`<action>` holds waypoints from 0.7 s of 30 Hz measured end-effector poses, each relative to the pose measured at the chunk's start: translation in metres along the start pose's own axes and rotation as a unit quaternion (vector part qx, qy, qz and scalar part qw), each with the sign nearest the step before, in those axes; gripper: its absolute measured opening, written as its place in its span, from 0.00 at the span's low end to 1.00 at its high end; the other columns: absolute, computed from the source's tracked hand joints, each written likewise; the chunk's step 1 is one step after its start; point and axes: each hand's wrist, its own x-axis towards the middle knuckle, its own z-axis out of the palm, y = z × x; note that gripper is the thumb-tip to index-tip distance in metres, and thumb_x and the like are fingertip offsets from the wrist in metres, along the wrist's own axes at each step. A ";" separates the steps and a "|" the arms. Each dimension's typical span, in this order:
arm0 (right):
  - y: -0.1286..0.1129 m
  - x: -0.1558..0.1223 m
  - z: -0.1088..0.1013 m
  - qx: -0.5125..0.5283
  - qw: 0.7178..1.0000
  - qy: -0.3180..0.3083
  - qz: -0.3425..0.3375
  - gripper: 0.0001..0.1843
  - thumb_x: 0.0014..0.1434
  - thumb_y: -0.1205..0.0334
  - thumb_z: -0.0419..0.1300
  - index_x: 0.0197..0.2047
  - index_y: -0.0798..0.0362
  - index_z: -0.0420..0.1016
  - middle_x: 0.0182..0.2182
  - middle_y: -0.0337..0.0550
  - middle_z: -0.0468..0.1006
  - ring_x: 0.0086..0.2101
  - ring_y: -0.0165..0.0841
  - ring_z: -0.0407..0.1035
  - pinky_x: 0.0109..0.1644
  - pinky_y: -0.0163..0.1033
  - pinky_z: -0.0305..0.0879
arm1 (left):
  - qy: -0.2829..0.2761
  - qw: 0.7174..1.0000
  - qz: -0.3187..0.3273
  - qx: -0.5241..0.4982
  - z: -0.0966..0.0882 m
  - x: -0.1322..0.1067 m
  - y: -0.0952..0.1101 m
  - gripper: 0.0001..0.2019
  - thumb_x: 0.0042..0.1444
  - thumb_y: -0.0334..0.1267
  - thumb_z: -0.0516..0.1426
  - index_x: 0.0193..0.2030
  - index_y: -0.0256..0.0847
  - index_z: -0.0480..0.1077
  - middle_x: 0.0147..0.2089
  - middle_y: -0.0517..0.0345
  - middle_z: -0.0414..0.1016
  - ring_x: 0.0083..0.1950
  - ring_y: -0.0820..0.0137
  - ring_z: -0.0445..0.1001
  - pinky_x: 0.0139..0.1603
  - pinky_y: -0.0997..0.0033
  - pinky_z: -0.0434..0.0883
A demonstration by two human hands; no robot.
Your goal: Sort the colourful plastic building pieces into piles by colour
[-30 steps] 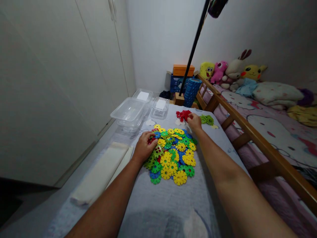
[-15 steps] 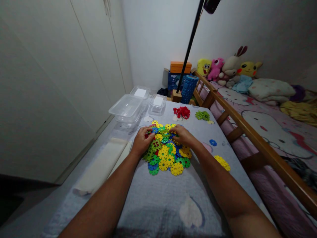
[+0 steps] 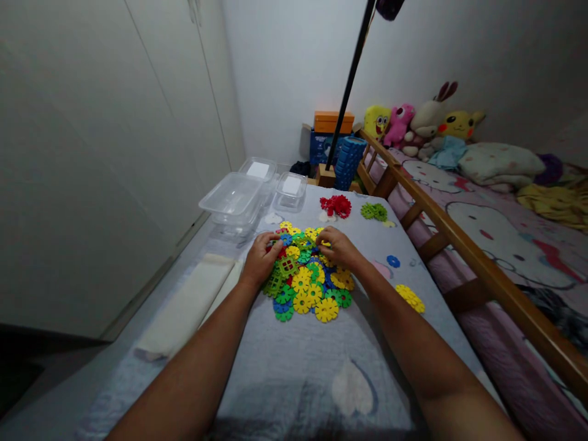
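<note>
A mixed heap of plastic snowflake building discs [image 3: 302,280] in yellow, green, blue and red lies on the cloth-covered surface. Green square lattice pieces [image 3: 288,265] are among them on the left side. My left hand [image 3: 260,260] rests against the heap's left edge, thumb and fingers apart, with red pieces close to the fingertips. At the upper right of the heap, my right hand [image 3: 340,248] has its thumb and forefinger bent together in a pinch. What lies between those fingertips is too small to make out.
Separate piles of red pieces [image 3: 337,206], green pieces [image 3: 373,212] and yellow discs [image 3: 410,298] lie beyond and to the right, with a lone blue disc [image 3: 392,261]. Clear plastic containers [image 3: 234,195] stand back left. Folded cloth [image 3: 188,306] lies left; a wooden bed rail [image 3: 441,236] runs along the right.
The view has shifted slightly. My right hand's fingers have drawn a little closer together over the heap; my left hand stays at its left edge.
</note>
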 end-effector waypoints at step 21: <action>0.046 -0.013 -0.053 0.236 0.907 0.199 0.285 0.10 0.50 0.57 0.64 0.34 0.54 0.77 0.26 0.37 0.74 0.28 0.30 0.66 0.30 0.34 0.61 | -0.012 1.000 0.003 0.012 -0.001 -0.002 0.003 0.17 0.60 0.53 0.56 0.43 0.43 0.75 0.55 0.50 0.76 0.60 0.57 0.73 0.68 0.52 0.68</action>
